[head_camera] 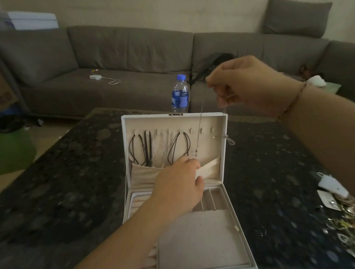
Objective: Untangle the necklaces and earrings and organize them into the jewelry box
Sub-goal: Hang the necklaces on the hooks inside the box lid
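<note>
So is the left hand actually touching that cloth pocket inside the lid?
Touching. The head view shows the left hand pinching the top edge of the pocket and pulling it away from the lid.

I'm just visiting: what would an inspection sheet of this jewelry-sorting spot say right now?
Surface: dark patterned table.
Job's things: white jewelry box open, lid upright; black cord necklaces hang on lid hooks; thin chain dangles over lid; jewelry pile at right edge.
Clutter: water bottle behind box.
Hands: right hand pinches chain; left hand pulls lid pocket open.
Cables: white charger on sofa.
Surroundings: grey sofa, cushion.
</note>
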`<state>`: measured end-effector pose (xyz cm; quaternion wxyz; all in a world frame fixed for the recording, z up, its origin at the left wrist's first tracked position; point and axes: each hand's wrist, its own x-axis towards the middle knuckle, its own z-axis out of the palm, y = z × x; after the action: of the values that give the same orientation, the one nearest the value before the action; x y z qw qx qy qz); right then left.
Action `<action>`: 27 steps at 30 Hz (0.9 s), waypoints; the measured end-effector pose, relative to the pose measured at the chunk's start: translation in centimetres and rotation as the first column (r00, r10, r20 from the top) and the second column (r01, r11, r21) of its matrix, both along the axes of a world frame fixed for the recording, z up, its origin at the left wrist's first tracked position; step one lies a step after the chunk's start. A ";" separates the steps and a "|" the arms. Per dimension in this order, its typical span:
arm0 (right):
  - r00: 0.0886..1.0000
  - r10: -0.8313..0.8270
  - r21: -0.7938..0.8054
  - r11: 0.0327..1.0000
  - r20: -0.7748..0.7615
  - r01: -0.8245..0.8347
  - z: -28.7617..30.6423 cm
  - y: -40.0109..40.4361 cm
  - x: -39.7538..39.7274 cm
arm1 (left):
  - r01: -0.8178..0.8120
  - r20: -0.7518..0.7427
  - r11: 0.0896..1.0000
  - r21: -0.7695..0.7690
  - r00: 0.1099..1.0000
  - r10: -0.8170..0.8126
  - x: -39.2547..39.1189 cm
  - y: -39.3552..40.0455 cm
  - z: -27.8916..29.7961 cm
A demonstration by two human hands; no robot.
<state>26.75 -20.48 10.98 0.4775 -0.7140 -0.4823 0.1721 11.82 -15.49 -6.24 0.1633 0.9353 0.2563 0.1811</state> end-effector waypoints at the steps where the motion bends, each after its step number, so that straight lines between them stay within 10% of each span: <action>1: 0.999 -0.008 0.000 1.000 0.035 0.008 -0.2 0.1 -0.3 | 0.002 -0.001 1.000 0.007 1.000 -0.002 0.0 -0.1 0.0; 27: 0.826 -0.039 -0.081 0.992 0.562 0.101 -4.4 0.0 -0.4 | 0.039 0.026 0.999 -0.031 0.999 -0.038 -0.2 0.6 -0.1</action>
<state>26.37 -20.50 6.62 0.2825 -0.7747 -0.5645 -0.0365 11.59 -14.90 -6.35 0.1846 0.9351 0.2388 0.1858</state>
